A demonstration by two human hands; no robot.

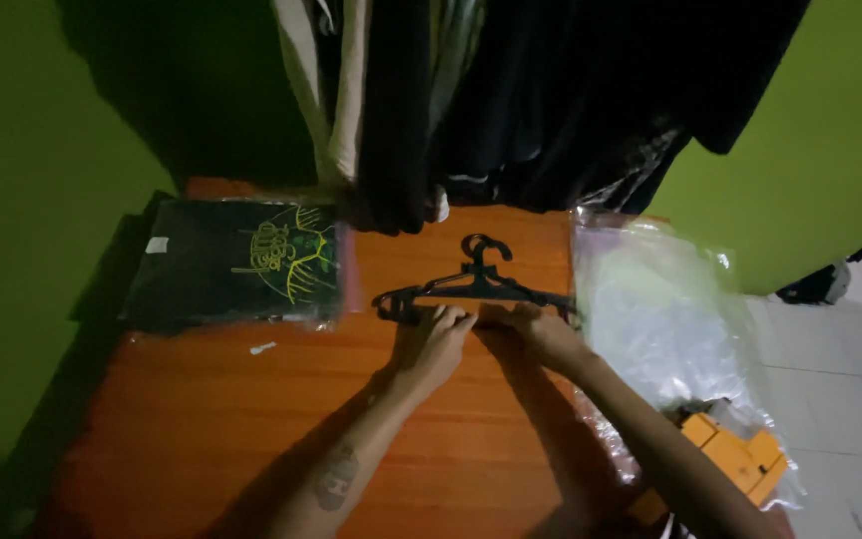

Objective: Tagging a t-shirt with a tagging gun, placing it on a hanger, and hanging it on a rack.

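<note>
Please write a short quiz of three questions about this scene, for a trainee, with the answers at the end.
1. True or false: both hands rest on the black hangers.
2. What lies on the wooden table to the left of the hangers?
A. a folded dark shirt in a clear bag
B. a pair of shoes
C. a stack of plates
3. Fill in: the pile of clear plastic bags lies at the table's ____ edge.

Key
1. True. The left hand and the right hand both touch the lower bar.
2. A, the bagged dark shirt with a yellow print.
3. right
</note>
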